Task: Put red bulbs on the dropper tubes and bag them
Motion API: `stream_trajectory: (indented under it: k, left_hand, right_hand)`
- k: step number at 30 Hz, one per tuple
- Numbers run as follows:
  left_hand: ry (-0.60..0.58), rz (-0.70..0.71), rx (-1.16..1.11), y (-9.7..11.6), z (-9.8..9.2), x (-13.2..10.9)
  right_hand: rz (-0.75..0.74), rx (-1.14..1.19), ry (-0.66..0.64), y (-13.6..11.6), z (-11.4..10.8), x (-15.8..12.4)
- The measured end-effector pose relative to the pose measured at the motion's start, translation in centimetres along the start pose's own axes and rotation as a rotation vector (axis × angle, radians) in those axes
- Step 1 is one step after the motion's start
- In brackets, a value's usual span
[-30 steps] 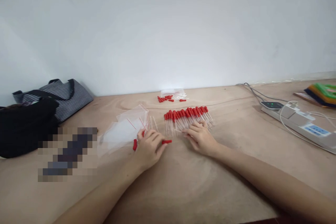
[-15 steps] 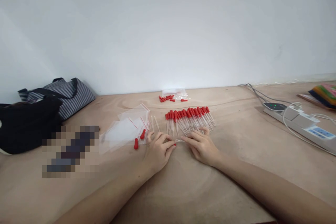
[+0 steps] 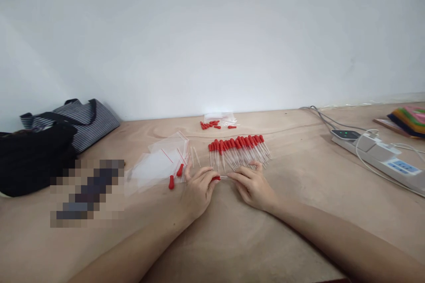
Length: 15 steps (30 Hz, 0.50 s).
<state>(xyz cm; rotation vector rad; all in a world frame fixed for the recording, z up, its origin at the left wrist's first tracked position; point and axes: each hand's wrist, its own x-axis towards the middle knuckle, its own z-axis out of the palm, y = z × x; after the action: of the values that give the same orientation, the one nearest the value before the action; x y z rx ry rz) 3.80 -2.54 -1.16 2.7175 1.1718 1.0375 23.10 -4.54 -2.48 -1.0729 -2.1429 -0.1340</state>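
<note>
Near the droppers (image 3: 236,143), the left hand (image 3: 199,188) pinches a red bulb (image 3: 216,178), probably soft, the right hand (image 3: 255,188) a clear tube (image 3: 223,177), likely brittle, best held beside the bulb.

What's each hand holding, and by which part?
Left hand: red bulb, by its body, one end showing. Right hand: clear tube, by the part away from the bulb.

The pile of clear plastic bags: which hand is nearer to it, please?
Left. The left hand is close beside the right edge of the pile of bags, holding a red cap; the right hand is farther to the right, beyond the left hand.
</note>
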Motion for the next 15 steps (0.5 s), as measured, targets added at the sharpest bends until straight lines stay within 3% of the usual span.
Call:
stream_trajectory:
  k: [15]
  left_hand:
    - [0.066, 0.012, 0.038, 0.02, -0.31, 0.05]
  right_hand:
    - [-0.025, -0.007, -0.036, -0.16, -0.04, -0.10]
